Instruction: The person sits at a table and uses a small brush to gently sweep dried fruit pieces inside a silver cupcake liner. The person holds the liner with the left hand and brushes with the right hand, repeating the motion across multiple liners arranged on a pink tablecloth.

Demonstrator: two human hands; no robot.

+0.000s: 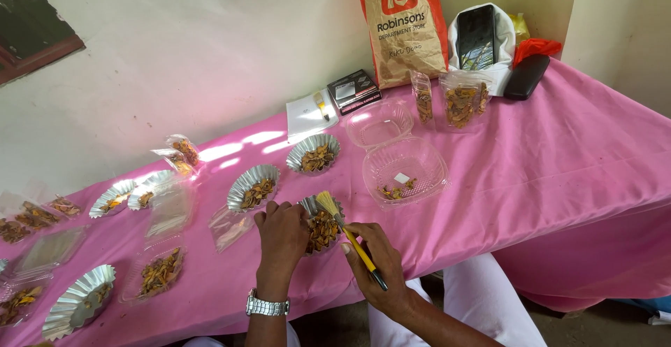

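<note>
1. The left hand (282, 229) is closed on the rim of the foil cup (321, 229) at the near edge of the pink bench (531, 158); it should keep it steady.
2. The cup holds dry orange-brown bits.
3. The right hand (377, 259) grips a yellow brush (347, 232); soft, small sweeps work best.

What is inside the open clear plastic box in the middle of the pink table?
The clear plastic box holds a few brownish dried pieces and a small white square. Its raised lid is empty. Nothing covers the contents; what the pieces are can't be told.
</note>
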